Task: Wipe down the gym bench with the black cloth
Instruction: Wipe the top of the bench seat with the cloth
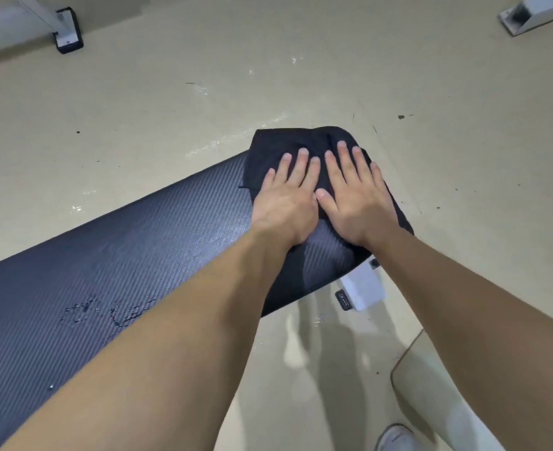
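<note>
Hands flat, side by side: my left hand (286, 203) and right hand (358, 200) press the black cloth (288, 141) against the far end of the gym bench (122, 249), fingers spread, thumbs nearly touching, gripping nothing. Cloth drapes over the pad's end. Droplets (112, 312) bead on the pad nearer me, above the beige floor (138, 109).

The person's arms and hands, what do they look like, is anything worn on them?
Both forearms are bare as far as the view shows, with no sleeves in sight. The left hand and right hand wear no gloves, and no rings, watch or wristband show. The fingernails are short and unpainted.
</note>
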